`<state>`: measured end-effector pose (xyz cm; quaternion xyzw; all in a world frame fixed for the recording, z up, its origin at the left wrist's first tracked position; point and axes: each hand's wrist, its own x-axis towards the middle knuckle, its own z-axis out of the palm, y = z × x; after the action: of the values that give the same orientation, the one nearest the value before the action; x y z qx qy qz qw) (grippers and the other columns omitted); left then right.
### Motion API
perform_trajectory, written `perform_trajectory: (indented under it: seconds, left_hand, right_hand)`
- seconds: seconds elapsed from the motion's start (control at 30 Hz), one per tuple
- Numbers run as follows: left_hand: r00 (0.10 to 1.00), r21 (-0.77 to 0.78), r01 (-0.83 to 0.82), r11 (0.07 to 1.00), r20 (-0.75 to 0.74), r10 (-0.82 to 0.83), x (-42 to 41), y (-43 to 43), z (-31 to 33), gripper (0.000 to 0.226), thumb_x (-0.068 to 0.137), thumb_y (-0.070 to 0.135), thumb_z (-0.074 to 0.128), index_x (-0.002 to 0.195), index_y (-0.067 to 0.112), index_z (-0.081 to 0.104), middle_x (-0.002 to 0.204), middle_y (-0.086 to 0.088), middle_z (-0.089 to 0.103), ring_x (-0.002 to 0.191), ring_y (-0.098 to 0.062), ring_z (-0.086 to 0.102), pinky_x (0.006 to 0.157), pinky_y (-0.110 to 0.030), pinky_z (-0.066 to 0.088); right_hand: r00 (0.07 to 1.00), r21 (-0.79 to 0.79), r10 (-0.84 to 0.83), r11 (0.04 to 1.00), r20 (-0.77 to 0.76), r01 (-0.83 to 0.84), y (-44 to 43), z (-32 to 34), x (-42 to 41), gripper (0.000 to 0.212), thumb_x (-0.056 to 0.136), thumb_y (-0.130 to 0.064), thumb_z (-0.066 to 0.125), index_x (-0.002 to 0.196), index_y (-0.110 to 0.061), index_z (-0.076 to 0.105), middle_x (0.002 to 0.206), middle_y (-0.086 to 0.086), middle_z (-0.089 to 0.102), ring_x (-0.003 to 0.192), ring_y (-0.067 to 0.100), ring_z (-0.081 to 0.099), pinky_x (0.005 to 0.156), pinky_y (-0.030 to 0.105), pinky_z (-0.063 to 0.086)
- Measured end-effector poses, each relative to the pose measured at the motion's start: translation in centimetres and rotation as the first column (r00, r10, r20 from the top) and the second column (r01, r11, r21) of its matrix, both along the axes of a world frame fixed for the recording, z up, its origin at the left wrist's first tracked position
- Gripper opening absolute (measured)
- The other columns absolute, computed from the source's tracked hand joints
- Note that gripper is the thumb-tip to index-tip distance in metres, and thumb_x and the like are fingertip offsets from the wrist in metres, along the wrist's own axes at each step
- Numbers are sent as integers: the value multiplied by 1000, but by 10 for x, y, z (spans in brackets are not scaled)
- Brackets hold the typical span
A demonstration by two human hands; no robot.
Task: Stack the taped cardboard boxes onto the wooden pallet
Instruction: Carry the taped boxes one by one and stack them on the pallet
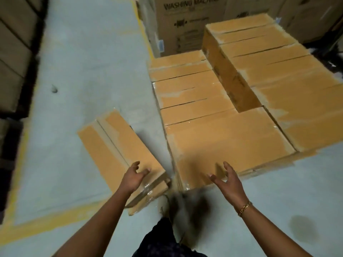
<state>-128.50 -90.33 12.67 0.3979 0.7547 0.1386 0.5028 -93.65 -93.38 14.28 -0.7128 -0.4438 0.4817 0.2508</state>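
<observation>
A stack of taped cardboard boxes (228, 134) fills the middle and right, with a higher row (259, 58) at the back right; the pallet beneath is hidden. One loose taped box (113, 143) lies on the floor to the left of the stack, tilted. My left hand (134, 176) hovers over the near end of that loose box, fingers spread and holding nothing. My right hand (227, 179) is open in front of the stack's near edge, fingers spread, not gripping anything.
Large washing machine cartons (185, 21) stand behind the stack. More cartons (14, 52) line the left wall. Yellow floor lines (46, 225) mark the grey concrete floor. A dark blurred shape (187, 203) lies at my feet.
</observation>
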Motion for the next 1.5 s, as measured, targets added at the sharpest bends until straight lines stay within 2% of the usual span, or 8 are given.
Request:
perform_trajectory:
  seconds: [0.3,0.4,0.47,0.6,0.73,1.03,1.23,1.5]
  left_hand:
    - [922,-42,-385,922,11,386,-102,-118,-7,70,92,48,71,150,17,47,151,-13,50,135,-30,52,106,-43,44]
    - [898,-68,-438,896,12,440,-127,-130,-14,68,93,46,70,150,16,47,152,-12,50,137,-30,50,106,-40,42]
    - [896,-90,-440,893,21,444,-143,-131,-24,67,94,45,70,150,16,47,152,-12,50,137,-29,50,102,-37,41]
    - [911,-151,-398,905,47,409,-178,-118,-51,67,93,47,70,149,17,48,152,-11,50,136,-28,51,101,-35,40]
    - [934,-191,-328,925,79,347,-212,-82,-86,67,95,48,67,151,18,46,154,-9,48,137,-27,50,101,-35,40]
    - [852,-328,-424,844,172,495,-198,-31,-168,104,88,64,67,163,13,16,165,-10,31,148,-33,37,114,-39,36]
    - [727,-249,-582,774,268,633,-154,-57,-204,87,69,68,83,142,35,49,133,8,67,117,-16,64,103,-40,50]
    - [699,-104,-682,724,199,687,-153,-61,-134,90,67,79,76,143,38,48,126,13,68,115,-16,66,104,-44,51]
  right_hand:
    - [901,-98,434,896,-24,-434,17,2,-114,80,89,-49,72,155,-19,38,158,4,44,141,23,45,114,41,41]
    - [857,-130,514,848,-33,-514,30,-7,-159,95,81,-70,68,155,-18,39,156,6,46,141,24,46,113,37,40]
    - [855,-166,515,840,-56,-517,42,-17,-188,106,72,-80,65,154,-17,41,156,8,46,140,24,47,115,38,39]
    - [875,-294,476,827,-86,-479,64,-49,-234,63,95,-50,65,149,-23,47,150,4,53,131,23,54,110,47,45]
    - [876,-310,481,838,32,-449,101,-82,-268,90,78,-74,66,149,-24,46,140,-2,58,121,21,60,102,43,49]
    - [885,-443,429,839,181,-316,155,-173,-280,91,86,-65,68,159,-24,33,156,9,47,136,35,51,108,47,43]
    - [893,-439,448,811,43,-386,147,-212,-271,67,87,-59,70,144,-29,52,127,-1,67,109,22,61,93,40,49]
    - [887,-313,460,838,-33,-446,138,-147,-275,48,91,-53,68,134,-39,49,124,-1,66,107,22,64,97,48,54]
